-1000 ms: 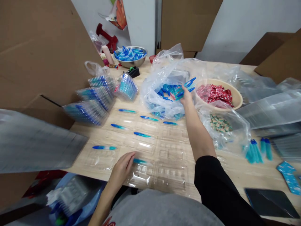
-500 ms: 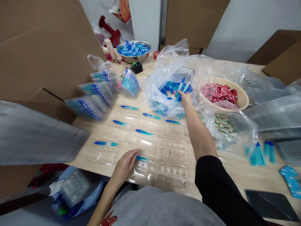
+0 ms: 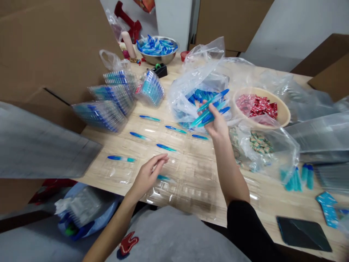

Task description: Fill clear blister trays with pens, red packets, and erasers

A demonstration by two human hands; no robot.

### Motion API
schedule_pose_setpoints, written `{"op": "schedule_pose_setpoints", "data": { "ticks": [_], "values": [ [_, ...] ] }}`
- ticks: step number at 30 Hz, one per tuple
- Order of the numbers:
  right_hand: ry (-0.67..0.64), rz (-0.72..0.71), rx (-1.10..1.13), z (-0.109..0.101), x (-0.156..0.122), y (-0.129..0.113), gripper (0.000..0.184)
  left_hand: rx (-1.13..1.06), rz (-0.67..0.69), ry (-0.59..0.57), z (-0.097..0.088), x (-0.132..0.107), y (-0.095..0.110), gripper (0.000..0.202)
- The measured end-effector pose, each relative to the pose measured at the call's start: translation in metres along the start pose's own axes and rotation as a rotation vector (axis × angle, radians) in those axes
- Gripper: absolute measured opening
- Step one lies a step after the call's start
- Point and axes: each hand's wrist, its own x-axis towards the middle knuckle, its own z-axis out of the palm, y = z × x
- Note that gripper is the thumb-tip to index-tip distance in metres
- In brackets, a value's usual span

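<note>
Wooden surface, two hands busy on it.
Right hand has a tight grip on a bunch of blue sticks, just over the clear bag near the far edge. Left hand has a wide, loose grip and holds nothing; it hangs over the clear trays by the near edge, beside one lone stick. Print on the red packets is too small to read.
</note>
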Motion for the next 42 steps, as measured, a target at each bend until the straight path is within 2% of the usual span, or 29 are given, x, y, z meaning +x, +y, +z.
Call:
{"op": "schedule_pose_setpoints", "data": {
  "ticks": [3, 5, 7, 10, 15, 19, 24, 28, 31, 34, 36, 39, 42],
  "values": [
    [-0.110, 0.153, -0.031, 0.018, -0.067, 0.020, 0.028, -0.237, -0.003, 0.012, 0.011, 0.009, 0.021, 0.036],
    [-0.144, 0.230, -0.018, 0.025, -0.100, 0.029, 0.035, -0.322, -0.013, -0.015, 0.016, 0.011, 0.030, 0.037],
    [-0.164, 0.290, -0.012, 0.029, -0.122, 0.036, 0.036, -0.353, -0.050, -0.032, 0.018, 0.009, 0.035, 0.035],
    [-0.183, 0.328, -0.025, 0.032, -0.142, 0.041, 0.032, -0.384, -0.130, -0.030, 0.015, 0.003, 0.037, 0.032],
    [-0.228, 0.384, 0.043, 0.031, -0.151, 0.041, 0.031, -0.591, -0.248, -0.106, 0.006, -0.008, 0.036, 0.038],
    [-0.248, 0.363, 0.082, 0.033, -0.152, 0.037, 0.032, -0.743, -0.324, -0.154, 0.002, -0.013, 0.035, 0.041],
    [-0.260, 0.378, 0.070, 0.035, -0.157, 0.038, 0.030, -0.577, -0.283, -0.159, 0.000, -0.017, 0.036, 0.043],
    [-0.167, 0.309, 0.117, 0.031, -0.151, 0.038, 0.029, -0.500, -0.299, -0.227, -0.005, -0.023, 0.037, 0.035],
    [-0.048, 0.218, 0.096, 0.022, -0.141, 0.035, 0.025, -0.587, -0.327, -0.289, -0.008, -0.028, 0.035, 0.039],
    [0.016, 0.217, 0.048, 0.012, -0.138, 0.031, 0.027, -0.676, -0.361, -0.295, -0.009, -0.032, 0.032, 0.042],
    [-0.045, 0.268, 0.013, 0.007, -0.143, 0.031, 0.030, -0.674, -0.359, -0.246, -0.010, -0.033, 0.031, 0.042],
    [-0.226, 0.353, -0.036, 0.004, -0.159, 0.033, 0.031, -0.600, -0.363, -0.155, -0.009, -0.032, 0.028, 0.043],
    [-0.335, 0.432, -0.040, 0.003, -0.174, 0.038, 0.030, -0.590, -0.364, -0.150, -0.007, -0.030, 0.027, 0.046]
  ]
}}
